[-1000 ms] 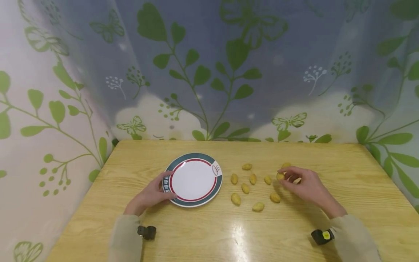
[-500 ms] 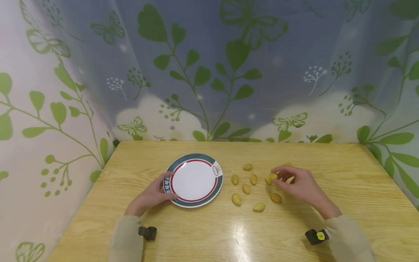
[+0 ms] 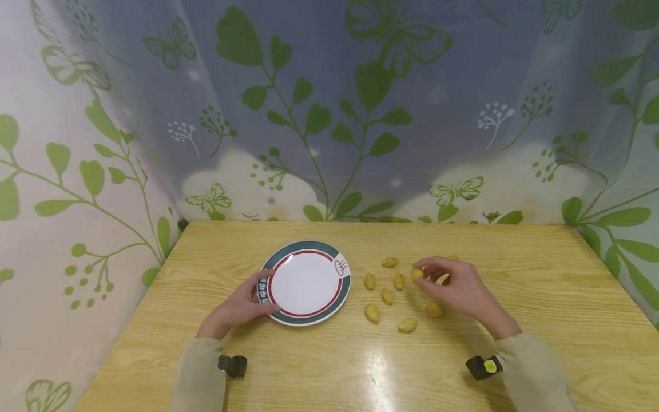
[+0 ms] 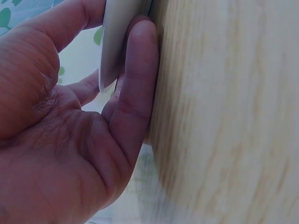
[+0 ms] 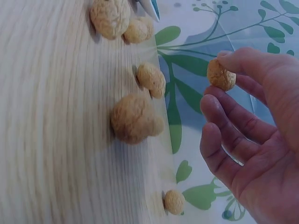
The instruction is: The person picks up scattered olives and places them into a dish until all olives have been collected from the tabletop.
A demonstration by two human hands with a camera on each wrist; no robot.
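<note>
Fruit [image 3: 417,273] sits pinched in the right grip [image 3: 455,284], toward three o'clock from the plate [image 3: 304,283], whose nine o'clock rim the left grip [image 3: 242,306] holds. That pinch seems to use mainly the fingertips, so the small, rounded fruit could squirt out if squeezed unevenly. The loose fruits [image 3: 386,296] between plate and right grip might roll if knuckles brush them, and the plate could tip or slide should the left grip shift. The right wrist view shows a gap between the held fruit and the counter [image 5: 51,112], which the head view leaves uncertain; the left wrist view shows a finger tucked between plate and counter, which the plate hides from above.
</note>
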